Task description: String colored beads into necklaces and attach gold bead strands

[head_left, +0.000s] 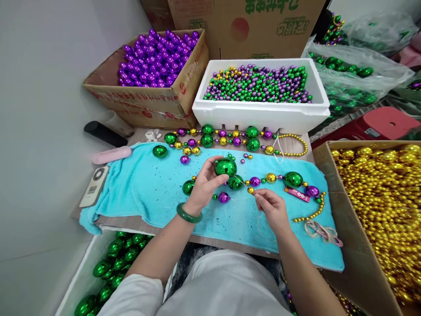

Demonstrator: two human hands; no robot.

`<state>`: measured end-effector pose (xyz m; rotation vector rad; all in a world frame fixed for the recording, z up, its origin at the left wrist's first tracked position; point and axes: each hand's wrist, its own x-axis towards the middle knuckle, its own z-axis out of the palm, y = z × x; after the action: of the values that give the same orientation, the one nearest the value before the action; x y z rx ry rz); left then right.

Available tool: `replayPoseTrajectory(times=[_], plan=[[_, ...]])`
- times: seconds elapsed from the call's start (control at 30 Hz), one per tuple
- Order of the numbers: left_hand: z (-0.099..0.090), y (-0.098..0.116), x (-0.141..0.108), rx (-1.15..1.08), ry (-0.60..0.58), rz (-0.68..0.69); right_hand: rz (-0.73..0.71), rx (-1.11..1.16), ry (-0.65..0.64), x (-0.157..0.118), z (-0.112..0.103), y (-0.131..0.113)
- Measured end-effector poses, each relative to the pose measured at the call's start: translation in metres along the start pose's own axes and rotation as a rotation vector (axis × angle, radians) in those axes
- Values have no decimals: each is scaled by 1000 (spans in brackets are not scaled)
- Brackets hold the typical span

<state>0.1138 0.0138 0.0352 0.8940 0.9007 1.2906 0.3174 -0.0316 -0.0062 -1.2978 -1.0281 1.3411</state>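
My left hand [210, 177] grips a large shiny green bead [225, 167] between thumb and fingers, above the turquoise towel [148, 184]. Thin pale thread runs from that bead toward a small gold bead [250, 190], which my right hand [271, 206] pinches at its fingertips. Behind and below the hands lies a partly strung row of green, gold and purple beads, including a big green bead [293, 179]. A purple bead [224, 197] rests near the left wrist with thread trailing from it. A finished-looking bead necklace [237, 141] stretches along the table's back edge.
Purple beads fill a cardboard box [138, 94] at back left; a white foam box [259, 116] holds small mixed beads. At right stands a carton of gold bead strands [384, 197]. Scissors [324, 232], a red-and-white packet [297, 194] and a small beige fan-like device [94, 186] lie around.
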Motion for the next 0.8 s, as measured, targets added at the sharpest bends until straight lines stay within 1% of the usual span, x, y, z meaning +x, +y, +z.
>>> replayPoseTrajectory(times=[0.13,0.27,0.4,0.47,0.57,0.63,0.7,0.73,0.8], plan=[[5,-1,-1,-73,5,-83,41,19,-38,0,-2,1],[15,-5,-8,56,-29,-87,57,12,-29,-1,2,0],[24,-12,-13,115,-90,-149,81,21,-7,0,5,-2],[25,-16,-12,150,-73,-156,91,8,-13,1,4,-2],[25,-24,-9,249,-24,-143,135,-25,-81,4,-1,0],[26,-28,-10,312,-10,-141,176,-38,-112,5,-6,2],[27,-28,-11,375,-66,-151,209,-36,-110,5,-11,5],[27,-25,-11,417,-130,-151,220,-29,-106,5,-13,7],[27,-16,-6,529,-311,-138,230,-10,-105,4,-19,9]])
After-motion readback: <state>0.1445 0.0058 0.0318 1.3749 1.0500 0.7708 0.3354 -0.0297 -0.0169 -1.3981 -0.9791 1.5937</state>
